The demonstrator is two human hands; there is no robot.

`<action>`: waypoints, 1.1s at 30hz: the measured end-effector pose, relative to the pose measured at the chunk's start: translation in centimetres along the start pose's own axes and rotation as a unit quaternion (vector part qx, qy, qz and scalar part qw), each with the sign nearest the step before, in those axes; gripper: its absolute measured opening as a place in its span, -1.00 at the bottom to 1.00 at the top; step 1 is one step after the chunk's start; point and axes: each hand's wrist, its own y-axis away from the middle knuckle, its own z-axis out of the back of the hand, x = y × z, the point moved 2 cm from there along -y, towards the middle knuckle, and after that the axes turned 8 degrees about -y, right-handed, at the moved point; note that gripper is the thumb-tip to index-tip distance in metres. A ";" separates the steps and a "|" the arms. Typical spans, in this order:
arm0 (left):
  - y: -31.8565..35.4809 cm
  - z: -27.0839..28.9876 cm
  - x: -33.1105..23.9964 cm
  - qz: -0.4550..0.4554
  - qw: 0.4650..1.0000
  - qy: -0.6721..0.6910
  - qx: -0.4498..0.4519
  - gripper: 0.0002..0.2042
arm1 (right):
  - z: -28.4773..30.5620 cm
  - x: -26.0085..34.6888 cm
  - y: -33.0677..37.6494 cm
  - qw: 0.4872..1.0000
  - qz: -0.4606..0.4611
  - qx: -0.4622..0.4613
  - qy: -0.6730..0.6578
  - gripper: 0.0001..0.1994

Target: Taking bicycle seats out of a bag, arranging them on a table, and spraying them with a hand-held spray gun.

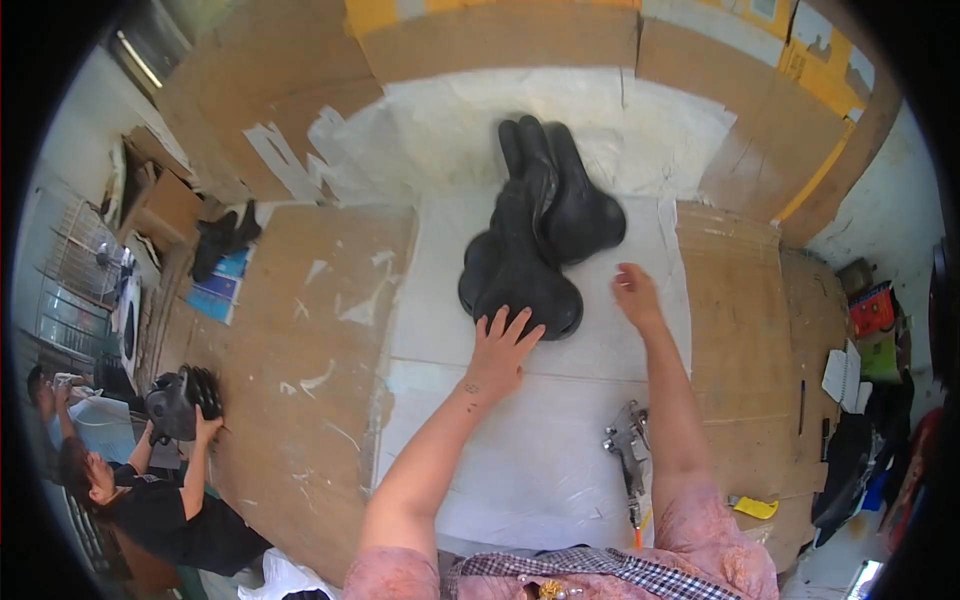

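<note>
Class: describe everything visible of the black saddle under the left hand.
The saddle is black and smooth, with a leather-like look. Its broad, rounded end faces the person; its narrow nose points away. It lies over part of another black saddle, above a white sheet. The left hand touches its broad end.

Past my wide, brown cardboard-topped bench (300,300) I see tall, flat brown cardboard sheets (500,48), and a pale painted wall (888,185) stands on my right.

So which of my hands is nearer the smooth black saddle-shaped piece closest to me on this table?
Left. Your left hand rests on the wide near end of that black saddle-shaped piece; your right hand is apart from it, off to its right.
</note>
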 end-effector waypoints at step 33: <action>89.6 0.8 -15.9 0.860 0.435 0.264 -0.049 -0.81 | -40.4 19.8 77.0 0.443 0.474 0.744 -0.161 -0.70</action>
